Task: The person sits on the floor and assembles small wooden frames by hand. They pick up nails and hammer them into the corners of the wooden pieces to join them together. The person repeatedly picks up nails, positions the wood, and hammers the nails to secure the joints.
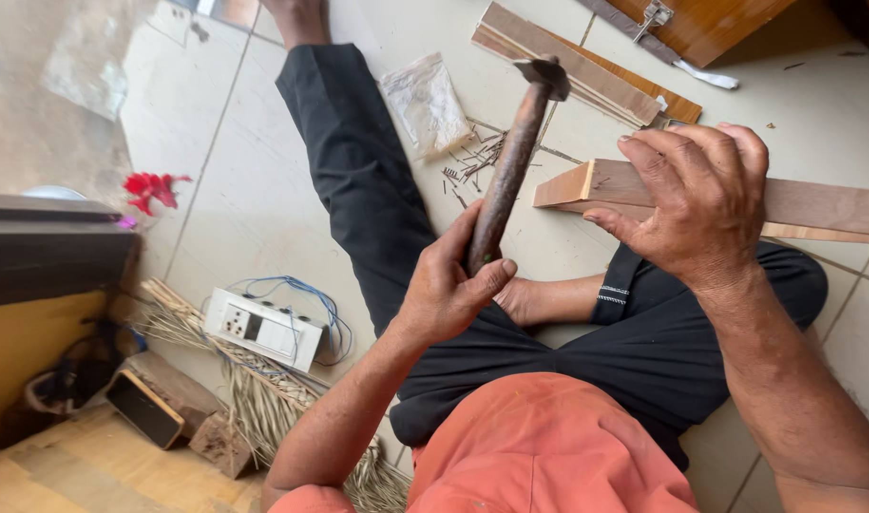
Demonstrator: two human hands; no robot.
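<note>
Your left hand [450, 285] grips the hammer [510, 157] by its handle; your right hand [696, 204] clasps the wooden plank [814, 209], with loose nails [472, 166] left of that plank

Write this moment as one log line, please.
left hand: grips hammer, raised | right hand: holds wooden board | nails: on floor

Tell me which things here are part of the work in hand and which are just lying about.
In use:
left hand gripping the hammer
right hand holding the wooden plank
loose nails on the floor

Lying about:
plastic bag
white switch board
red flower
straw broom
stacked wood strips
</note>
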